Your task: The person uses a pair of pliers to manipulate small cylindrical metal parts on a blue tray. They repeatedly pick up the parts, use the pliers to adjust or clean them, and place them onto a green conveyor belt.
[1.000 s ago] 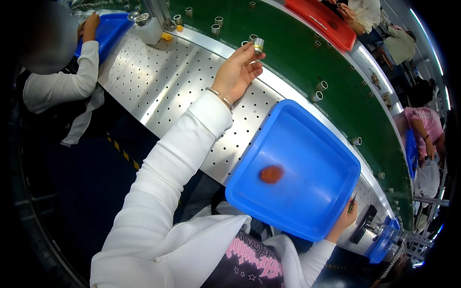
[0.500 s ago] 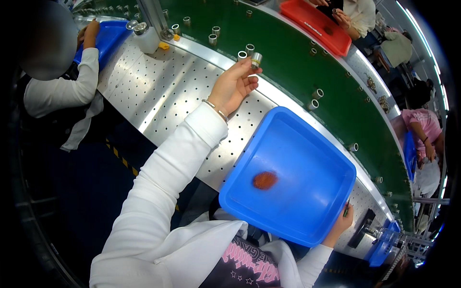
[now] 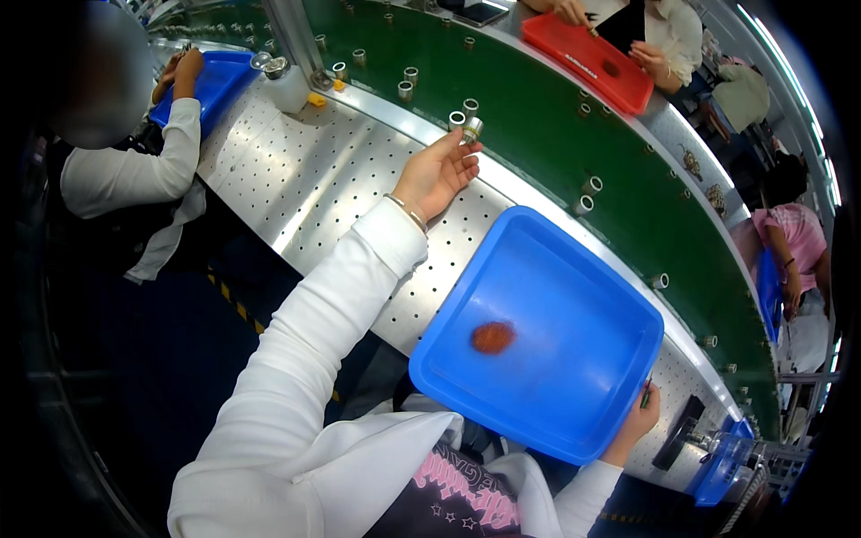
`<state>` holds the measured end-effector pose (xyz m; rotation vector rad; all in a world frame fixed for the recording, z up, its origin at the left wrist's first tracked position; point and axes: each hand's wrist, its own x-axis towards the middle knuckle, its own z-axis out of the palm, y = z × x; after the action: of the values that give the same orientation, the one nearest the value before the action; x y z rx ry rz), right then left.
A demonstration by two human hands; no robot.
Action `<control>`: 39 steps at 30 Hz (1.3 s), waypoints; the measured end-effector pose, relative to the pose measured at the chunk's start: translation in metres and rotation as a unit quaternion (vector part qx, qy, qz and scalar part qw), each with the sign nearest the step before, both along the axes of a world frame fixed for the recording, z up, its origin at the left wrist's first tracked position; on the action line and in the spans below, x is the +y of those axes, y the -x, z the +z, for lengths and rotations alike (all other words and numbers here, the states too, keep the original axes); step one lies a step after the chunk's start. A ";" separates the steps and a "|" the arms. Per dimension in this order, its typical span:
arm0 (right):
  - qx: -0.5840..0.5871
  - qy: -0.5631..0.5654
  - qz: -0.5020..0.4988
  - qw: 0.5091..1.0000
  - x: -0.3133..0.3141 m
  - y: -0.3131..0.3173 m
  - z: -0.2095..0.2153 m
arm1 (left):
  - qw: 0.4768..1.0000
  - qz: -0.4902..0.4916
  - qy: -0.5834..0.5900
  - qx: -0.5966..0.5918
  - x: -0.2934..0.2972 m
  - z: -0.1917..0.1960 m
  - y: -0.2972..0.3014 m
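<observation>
Head view: left hand (image 3: 434,183) pinches a metal ring (image 3: 472,132), right hand (image 3: 640,416) low at the tray

Person at the bench, white sleeves, both hands in sight. Left arm reaches out; thumb and index finger are pressed together on the short silvery ring, which has a yellow band. Other fingers half curled, loose, palm turned up. Ring sits at the fingertips, by the near edge of the green belt (image 3: 529,148), just beside two similar rings (image 3: 457,119) standing there; can't tell if it touches them.

Right hand is down by the lower right side of the blue tray (image 3: 574,278). Fingers closed round a slim green tool (image 3: 646,395), tip pointing up; part of the hand is hidden, and I can't tell whether it also grips the rim. Tray lies partly over the perforated metal bench (image 3: 350,170), near edge out toward the person's body, a reddish-brown patch (image 3: 492,338) on its floor.

More rings stand scattered along the belt. Over left, a white bottle (image 3: 288,90) with small yellow pieces (image 3: 317,99) near it; a co-worker has both hands at another blue tray (image 3: 218,81). Across the belt, another person works over a red tray (image 3: 578,63).
</observation>
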<state>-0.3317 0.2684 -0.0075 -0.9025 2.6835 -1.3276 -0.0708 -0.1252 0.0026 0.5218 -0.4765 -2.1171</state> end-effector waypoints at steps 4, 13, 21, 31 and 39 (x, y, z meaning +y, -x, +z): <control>0.055 -0.046 -0.007 0.997 0.000 0.004 0.008 | 1.000 -0.009 0.006 -0.004 -0.003 0.000 0.001; 0.021 0.015 0.009 1.000 -0.004 -0.002 0.007 | 0.999 -0.030 0.032 -0.019 0.001 -0.002 -0.005; 0.032 0.012 0.010 0.999 -0.008 -0.013 0.021 | 0.999 -0.023 0.035 -0.009 0.004 0.001 -0.005; 0.018 0.014 0.018 1.000 -0.003 -0.003 0.010 | 0.999 -0.015 0.028 -0.008 0.002 -0.001 -0.004; 0.020 0.033 0.022 0.999 -0.005 -0.004 0.011 | 0.999 -0.032 0.035 0.003 -0.001 -0.005 -0.006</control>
<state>-0.3273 0.2637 0.0038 -1.0003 2.6466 -1.4119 -0.0647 -0.1267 -0.0028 0.4652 -0.5675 -2.1550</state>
